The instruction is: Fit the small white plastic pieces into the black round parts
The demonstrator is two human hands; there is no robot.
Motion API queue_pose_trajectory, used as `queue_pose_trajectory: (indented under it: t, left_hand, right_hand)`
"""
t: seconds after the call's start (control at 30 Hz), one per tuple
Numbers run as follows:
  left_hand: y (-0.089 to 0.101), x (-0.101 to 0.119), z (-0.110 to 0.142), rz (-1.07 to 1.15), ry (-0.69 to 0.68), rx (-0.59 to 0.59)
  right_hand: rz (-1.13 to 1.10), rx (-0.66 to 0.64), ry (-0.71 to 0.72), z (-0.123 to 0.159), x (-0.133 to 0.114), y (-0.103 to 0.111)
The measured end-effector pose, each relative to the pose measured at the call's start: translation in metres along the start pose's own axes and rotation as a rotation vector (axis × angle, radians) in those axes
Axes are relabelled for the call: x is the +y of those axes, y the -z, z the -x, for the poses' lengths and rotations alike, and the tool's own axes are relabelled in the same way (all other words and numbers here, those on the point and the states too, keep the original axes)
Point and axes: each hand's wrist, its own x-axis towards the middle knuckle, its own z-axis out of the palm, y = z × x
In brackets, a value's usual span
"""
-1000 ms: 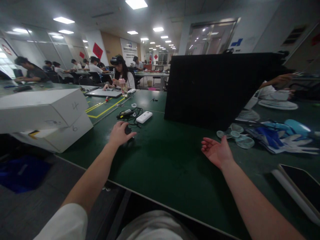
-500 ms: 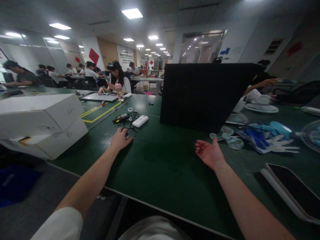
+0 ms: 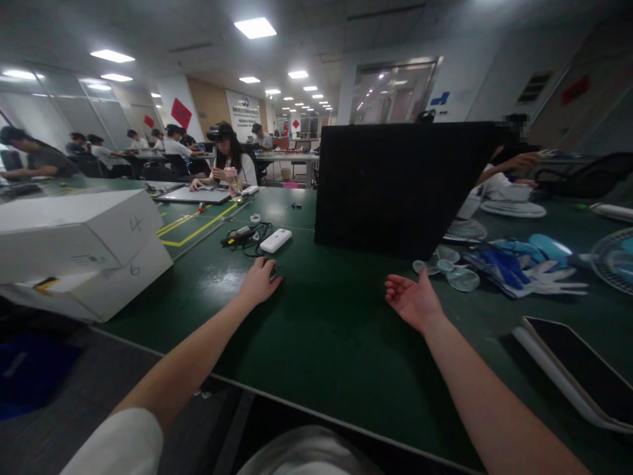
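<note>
My left hand (image 3: 260,282) is low over the green table (image 3: 316,343), palm down with its fingers curled. A small dark shape shows between its thumb and fingers, too unclear to name. Just beyond it lie a white box-shaped device (image 3: 275,241) and a tangle of black cable (image 3: 246,235). My right hand (image 3: 413,300) rests on its side with the palm turned inward, the thumb raised and the fingers loosely bent, nothing in it. Close behind that hand are clear pale-green fan blades (image 3: 462,278). A large black panel (image 3: 395,191) stands upright between and beyond both hands.
Two white boxes (image 3: 113,231) are stacked on the left. To the right lie blue-and-white gloves (image 3: 529,274), a fan grille (image 3: 616,260) and a dark-screened tablet (image 3: 578,363). A person (image 3: 230,158) sits across the table near a pink-capped bottle (image 3: 233,181).
My left hand has slid to the right across the table, and the small dark shape at its fingers has shifted with it. My right hand stays nearly in place.
</note>
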Motion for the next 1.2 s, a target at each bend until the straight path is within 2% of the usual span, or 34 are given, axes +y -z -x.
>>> queue_pose_trajectory:
  t: [0.1,0.2,0.33,0.4,0.47,0.57,0.7,0.83,0.93,1.0,1.1,1.13,1.2]
  left_hand:
    - [-0.011,0.049,-0.004,0.09,-0.137,-0.061]
    - [-0.024,0.11,-0.007,0.206,-0.226,-0.147]
    - [-0.041,0.191,-0.003,0.343,-0.299,-0.196]
    - [-0.047,0.219,0.001,0.372,-0.359,-0.206]
    - [-0.049,0.235,0.004,0.386,-0.426,-0.232]
    - [-0.048,0.24,0.003,0.4,-0.486,-0.275]
    - [-0.042,0.232,0.0,0.435,-0.499,-0.316]
    - [-0.034,0.221,-0.001,0.595,-0.428,-0.267]
    - [-0.029,0.209,-0.004,0.817,-0.196,-0.172]
    - [-0.028,0.203,-0.007,1.032,0.053,-0.175]
    - [-0.03,0.201,-0.008,1.412,0.399,-0.26]
    - [-0.031,0.202,-0.006,1.516,0.46,-0.301]
    - [-0.032,0.204,-0.002,1.638,0.497,-0.421]
  right_hand:
    - [-0.008,0.006,-0.002,0.0,0.0,0.0]
    - [-0.014,0.005,-0.004,0.001,0.0,0.0]
    - [-0.03,0.007,0.012,0.004,0.0,0.001]
    - [-0.028,-0.003,0.023,0.004,0.001,0.001]
    - [-0.022,-0.016,0.026,0.004,0.002,0.001]
    - [-0.019,-0.025,0.021,0.003,0.003,0.0]
    - [-0.018,-0.024,0.013,0.003,0.003,0.001]
    - [0.0,-0.027,0.023,0.003,0.003,-0.001]
    - [0.127,-0.005,0.104,0.007,0.005,-0.005]
    - [0.35,0.003,0.27,0.014,0.009,-0.012]
    - [0.826,-0.086,0.63,0.031,0.019,-0.027]
    - [0.967,-0.138,0.739,0.037,0.024,-0.032]
    - [1.164,-0.239,0.887,0.047,0.032,-0.042]
